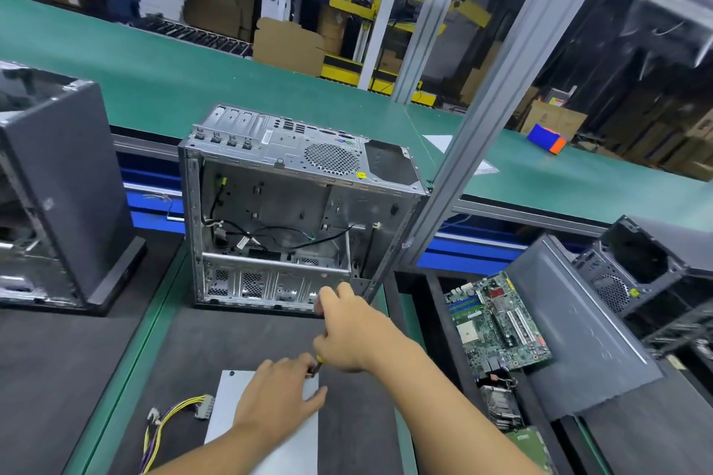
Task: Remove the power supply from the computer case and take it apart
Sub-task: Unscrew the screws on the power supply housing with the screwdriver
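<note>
Factory workbench (pixel 231 335): the power supply (pixel 231 389) lies flat before the gutted computer case (pixel 293 204). The left hand (pixel 277 397) presses it, fingers spread; the right hand (pixel 347 332) grips a screwdriver (pixel 317 364) at its far corner. Firm, square downward pressure should keep the bit seated.

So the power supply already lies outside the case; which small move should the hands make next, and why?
Probably turn the screwdriver to loosen a screw at the far right corner of the power supply. The right hand grips the tool with its tip there, and the left hand rests on the supply's top. The screw itself is hidden.
</note>
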{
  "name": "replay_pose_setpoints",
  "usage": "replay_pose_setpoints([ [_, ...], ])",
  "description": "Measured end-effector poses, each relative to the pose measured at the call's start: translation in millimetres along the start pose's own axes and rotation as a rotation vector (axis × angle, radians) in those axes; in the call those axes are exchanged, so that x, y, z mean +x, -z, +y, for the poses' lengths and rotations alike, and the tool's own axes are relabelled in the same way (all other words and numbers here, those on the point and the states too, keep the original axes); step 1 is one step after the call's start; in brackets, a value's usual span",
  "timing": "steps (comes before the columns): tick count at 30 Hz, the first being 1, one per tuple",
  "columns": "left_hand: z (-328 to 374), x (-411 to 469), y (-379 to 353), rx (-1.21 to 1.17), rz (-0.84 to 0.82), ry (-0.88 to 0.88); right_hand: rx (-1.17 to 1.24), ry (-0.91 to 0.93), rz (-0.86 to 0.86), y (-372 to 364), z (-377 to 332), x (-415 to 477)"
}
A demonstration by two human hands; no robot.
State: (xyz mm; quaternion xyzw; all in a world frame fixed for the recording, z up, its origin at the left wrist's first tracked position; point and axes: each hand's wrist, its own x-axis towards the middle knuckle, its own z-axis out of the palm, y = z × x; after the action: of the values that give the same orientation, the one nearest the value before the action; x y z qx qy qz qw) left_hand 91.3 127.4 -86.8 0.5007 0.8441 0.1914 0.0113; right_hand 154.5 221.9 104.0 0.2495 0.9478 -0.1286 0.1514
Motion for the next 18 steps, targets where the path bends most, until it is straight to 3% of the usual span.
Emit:
replay_pose_setpoints([
  [5, -3.2, -3.0, -7.4, -0.014, 0.005, 0.015, -0.044, -0.130, 0.085, -1.0, -1.4, 5.3],
  [9, -3.3, -2.9, -10.7, -0.009, 0.022, 0.009, -0.047, -0.061, 0.106, -3.9, -5.8, 10.5],
  [13, -4.1, -2.5, -12.1, 0.008, 0.013, -0.002, 0.012, -0.015, 0.012, 2.0, -5.1, 9.9],
  [18, -3.1, -3.4, -10.3, 0.002, -0.014, 0.015, 0.003, -0.084, 0.032, -3.4, -4.2, 10.6],
])
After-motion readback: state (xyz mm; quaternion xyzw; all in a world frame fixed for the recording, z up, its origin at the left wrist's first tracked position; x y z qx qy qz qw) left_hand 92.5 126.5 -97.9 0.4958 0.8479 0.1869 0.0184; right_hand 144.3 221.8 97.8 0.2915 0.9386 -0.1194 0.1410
